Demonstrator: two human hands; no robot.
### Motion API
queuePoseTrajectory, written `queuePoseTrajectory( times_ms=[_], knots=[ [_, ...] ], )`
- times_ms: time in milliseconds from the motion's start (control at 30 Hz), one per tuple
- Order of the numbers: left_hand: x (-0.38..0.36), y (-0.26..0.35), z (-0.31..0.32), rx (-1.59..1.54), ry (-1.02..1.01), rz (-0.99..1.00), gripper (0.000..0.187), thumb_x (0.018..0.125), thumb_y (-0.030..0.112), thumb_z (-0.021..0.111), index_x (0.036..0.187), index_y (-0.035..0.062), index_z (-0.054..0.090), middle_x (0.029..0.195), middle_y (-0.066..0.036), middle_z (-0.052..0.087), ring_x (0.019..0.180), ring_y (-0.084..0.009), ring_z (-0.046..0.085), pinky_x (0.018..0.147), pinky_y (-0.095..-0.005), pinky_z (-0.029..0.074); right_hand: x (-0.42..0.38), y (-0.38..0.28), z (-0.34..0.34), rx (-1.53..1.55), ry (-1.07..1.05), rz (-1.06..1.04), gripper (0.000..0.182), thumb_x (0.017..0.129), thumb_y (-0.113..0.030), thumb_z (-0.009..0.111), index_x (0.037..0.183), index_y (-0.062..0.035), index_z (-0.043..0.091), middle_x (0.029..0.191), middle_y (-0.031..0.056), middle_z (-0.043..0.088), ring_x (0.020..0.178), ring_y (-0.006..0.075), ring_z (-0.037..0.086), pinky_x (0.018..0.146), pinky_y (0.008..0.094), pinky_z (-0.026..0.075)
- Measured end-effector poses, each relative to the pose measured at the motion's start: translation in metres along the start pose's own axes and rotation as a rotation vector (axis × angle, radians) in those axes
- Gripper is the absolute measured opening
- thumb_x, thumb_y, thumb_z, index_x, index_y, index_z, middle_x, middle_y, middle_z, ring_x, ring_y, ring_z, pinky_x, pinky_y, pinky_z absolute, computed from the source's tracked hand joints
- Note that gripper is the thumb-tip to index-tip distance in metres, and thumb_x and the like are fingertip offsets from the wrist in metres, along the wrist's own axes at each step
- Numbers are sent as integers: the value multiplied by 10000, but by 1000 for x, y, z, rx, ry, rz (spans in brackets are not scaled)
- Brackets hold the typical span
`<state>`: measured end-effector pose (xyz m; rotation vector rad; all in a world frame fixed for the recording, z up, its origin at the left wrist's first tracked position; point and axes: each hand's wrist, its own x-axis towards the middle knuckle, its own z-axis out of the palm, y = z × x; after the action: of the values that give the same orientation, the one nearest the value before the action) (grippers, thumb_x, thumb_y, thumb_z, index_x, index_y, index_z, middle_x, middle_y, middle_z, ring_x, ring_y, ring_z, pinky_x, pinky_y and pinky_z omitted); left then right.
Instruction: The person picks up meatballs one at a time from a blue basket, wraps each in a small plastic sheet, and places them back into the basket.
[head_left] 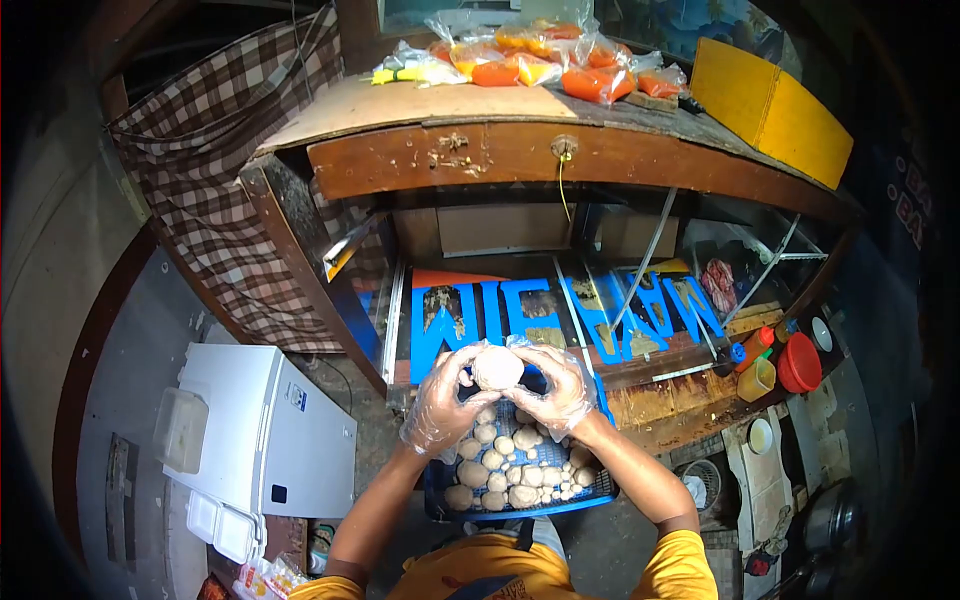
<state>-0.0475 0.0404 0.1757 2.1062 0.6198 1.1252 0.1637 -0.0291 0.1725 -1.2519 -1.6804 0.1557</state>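
Observation:
A large pale round meatball (497,369) is held up between my two hands, over a blue plastic basket. My left hand (445,398), in a clear plastic glove, curls its fingers around the left side of the ball. On the opposite side my right hand (556,387), gloved the same way, has its fingers and thumb against it. Below them the blue basket (470,516) holds many greyish meatballs (523,495), some large and some very small. My hands partly hide the far end of the basket.
Ahead stands a wooden stall (600,160) with bags of orange and red liquid (500,72) and a yellow box (770,110) on top. To the left is a white chest freezer (310,440). At right are a red container (799,363) and squeeze bottles (756,378).

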Motion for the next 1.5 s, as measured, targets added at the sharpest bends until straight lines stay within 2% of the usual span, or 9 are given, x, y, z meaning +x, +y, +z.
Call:
queuePoseTrajectory(
  times_ms=[200, 300, 467, 500, 767, 933, 1133, 1300, 1500],
  knots=[
    [28, 2, -6, -57, 28, 19, 671, 808, 20, 883, 1399, -7, 567, 1348, -180, 633, 1285, -287, 625, 1050, -380, 534, 26, 1, -3, -43, 97, -79, 559, 760, -233, 911, 1242, -29, 714, 1194, 181, 737, 1080, 346, 724, 950, 426, 574],
    [47, 0, -7, 47, 77, 144, 653, 805, 43, 882, 1382, 13, 577, 1388, -169, 623, 1287, -324, 624, 1049, -386, 537, 43, 10, -5, -41, 141, -121, 562, 751, -214, 916, 1240, -27, 714, 1174, 185, 745, 1064, 349, 733, 951, 423, 578],
    [69, -6, -3, 71, 131, 225, 663, 797, 47, 877, 1390, 28, 580, 1432, -192, 594, 1311, -340, 608, 1050, -403, 539, 64, 20, -8, -17, 173, -181, 570, 736, -162, 922, 1240, 3, 712, 1225, 205, 742, 1121, 350, 728, 984, 429, 575],
    [73, -6, -2, 70, 139, 230, 666, 796, 43, 876, 1392, 27, 579, 1429, -194, 594, 1309, -345, 608, 1052, -405, 539, 69, 20, -11, -4, 175, -187, 555, 751, -142, 911, 1251, -17, 704, 1204, 200, 740, 1101, 361, 722, 958, 431, 576],
    [104, -22, 6, 186, 233, 358, 636, 819, 42, 840, 1395, 26, 573, 1421, -203, 606, 1308, -409, 594, 1107, -453, 500, 97, 58, -5, -15, 247, -303, 547, 761, -163, 910, 1248, -13, 711, 1203, 207, 739, 1113, 378, 713, 986, 451, 555],
    [120, -29, 10, 176, 243, 394, 628, 818, 37, 836, 1389, 26, 574, 1421, -201, 608, 1312, -408, 588, 1106, -465, 500, 111, 74, -6, -48, 294, -365, 553, 754, -170, 918, 1243, -13, 713, 1231, 224, 733, 1126, 376, 715, 991, 443, 560],
    [142, -43, 18, 228, 296, 482, 627, 805, 53, 859, 1366, 21, 581, 1376, -212, 642, 1274, -415, 620, 1089, -466, 512, 128, 92, -8, -49, 321, -423, 560, 753, -168, 918, 1248, -21, 702, 1218, 218, 737, 1079, 382, 730, 950, 444, 580],
    [157, -55, 21, 231, 302, 502, 601, 816, 32, 838, 1358, 17, 579, 1361, -203, 643, 1263, -421, 609, 1073, -476, 514, 141, 112, -3, -71, 381, -474, 538, 764, -199, 922, 1224, -30, 700, 1147, 202, 746, 1012, 371, 739, 890, 432, 594],
    [173, -75, 21, 289, 347, 530, 559, 823, 94, 838, 1328, 30, 606, 1260, -209, 679, 1181, -427, 647, 1025, -476, 530, 158, 134, 9, -128, 458, -463, 504, 784, -239, 912, 1202, -39, 715, 1086, 189, 766, 976, 375, 748, 879, 433, 597]
  ],
)
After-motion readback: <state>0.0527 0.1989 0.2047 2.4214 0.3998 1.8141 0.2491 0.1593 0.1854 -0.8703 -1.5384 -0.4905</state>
